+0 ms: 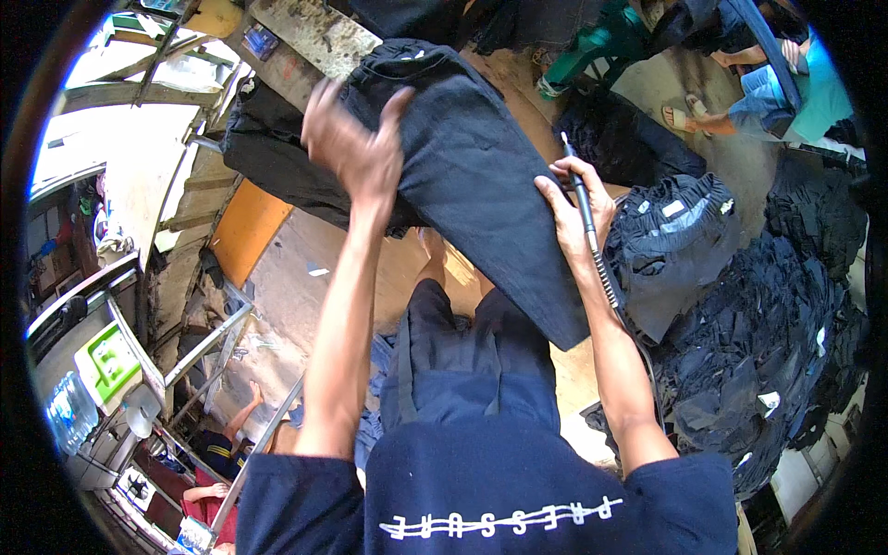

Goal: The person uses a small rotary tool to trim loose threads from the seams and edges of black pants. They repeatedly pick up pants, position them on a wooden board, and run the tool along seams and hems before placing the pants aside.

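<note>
Dark trousers lie spread in front of me, one leg slanting down to the right towards my lap. Blurred by motion, my left hand is over the upper left part of the trousers, thumb and fingers apart; it holds nothing I can see. My right hand is at the garment's right edge, closed around a black pen-shaped tool. The tool's thin pale tip points up and away from me. A coiled sleeve and a cord run from its near end along my right forearm.
More dark cloth hangs at the left under the trousers. Folded trousers and a large heap of black garments fill the right side. Other people sit at the upper right and lower left. A green-framed tray stands left.
</note>
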The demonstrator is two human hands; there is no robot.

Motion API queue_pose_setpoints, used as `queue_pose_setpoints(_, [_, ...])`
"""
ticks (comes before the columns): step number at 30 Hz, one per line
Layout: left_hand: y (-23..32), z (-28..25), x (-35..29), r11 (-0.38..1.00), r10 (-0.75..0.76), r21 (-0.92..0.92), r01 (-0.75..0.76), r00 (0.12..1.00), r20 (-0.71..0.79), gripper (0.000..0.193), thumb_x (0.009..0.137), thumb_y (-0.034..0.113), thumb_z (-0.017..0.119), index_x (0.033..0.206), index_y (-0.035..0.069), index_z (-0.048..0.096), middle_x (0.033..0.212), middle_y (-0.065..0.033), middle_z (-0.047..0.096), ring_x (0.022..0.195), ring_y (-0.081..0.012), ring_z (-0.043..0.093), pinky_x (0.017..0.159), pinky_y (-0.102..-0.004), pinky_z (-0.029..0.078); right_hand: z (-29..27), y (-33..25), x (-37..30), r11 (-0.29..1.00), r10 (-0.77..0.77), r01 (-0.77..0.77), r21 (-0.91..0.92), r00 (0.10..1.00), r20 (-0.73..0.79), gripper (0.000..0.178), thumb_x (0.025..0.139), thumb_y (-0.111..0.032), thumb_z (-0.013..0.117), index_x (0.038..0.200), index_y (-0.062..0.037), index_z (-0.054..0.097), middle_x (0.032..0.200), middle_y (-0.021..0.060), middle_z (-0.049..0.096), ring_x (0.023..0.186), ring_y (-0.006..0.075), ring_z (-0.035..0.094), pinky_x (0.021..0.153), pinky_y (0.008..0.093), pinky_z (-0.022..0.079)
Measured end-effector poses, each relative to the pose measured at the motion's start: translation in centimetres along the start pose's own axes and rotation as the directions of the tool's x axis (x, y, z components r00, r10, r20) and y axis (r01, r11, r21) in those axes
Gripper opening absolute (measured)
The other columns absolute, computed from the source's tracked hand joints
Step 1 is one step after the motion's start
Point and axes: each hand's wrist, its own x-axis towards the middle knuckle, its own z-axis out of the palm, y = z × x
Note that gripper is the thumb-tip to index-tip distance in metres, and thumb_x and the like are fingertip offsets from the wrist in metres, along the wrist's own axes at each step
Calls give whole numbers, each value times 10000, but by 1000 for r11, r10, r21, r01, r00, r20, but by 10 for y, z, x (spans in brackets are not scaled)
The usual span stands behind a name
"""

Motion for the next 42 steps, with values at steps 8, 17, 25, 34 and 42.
queue_pose_setpoints(8, [-5,-58,-177,29,-665,-548,836,426,614,479,934,49,906,1343,-84,696,1140,-155,801,969,-178,766,904,-322,649,-13,16,-14,997,71,-70,21,997,-25,234,937,-14,876,1142,-58,771,964,28,786,923,90,728,845,251,585])
queue_pose_setpoints(17, [8,-30,-106,712,-599,-428,557,799,44,150,872,-30,914,984,-54,817,899,-99,817,809,-144,744,767,-269,617,42,5,19,996,-92,93,9,988,-122,210,895,85,781,1062,-35,737,955,90,731,846,178,706,806,321,566])
queue_pose_setpoints(25, [-53,15,-60,856,-511,-177,486,849,-136,198,881,166,941,944,20,822,910,-112,809,795,-207,737,794,-361,584,114,-13,83,978,-209,208,-19,963,-172,218,857,45,729,1039,-74,754,884,146,731,784,314,734,717,418,569])
queue_pose_setpoints(34, [64,-28,-80,890,411,-349,-295,849,331,544,872,373,935,1307,107,747,1424,-134,691,1308,-329,629,1158,-481,457,-51,5,5,933,-184,237,269,961,-208,292,1119,-271,712,1235,-22,812,970,78,825,808,110,728,749,260,566])
queue_pose_setpoints(42, [128,65,-115,668,743,-690,-279,186,643,570,822,636,860,1153,172,872,1116,-96,831,1111,-324,758,1026,-471,542,-106,57,-126,967,-165,196,165,969,-181,397,1079,-245,670,1314,75,665,1132,245,820,1013,265,816,916,386,640])
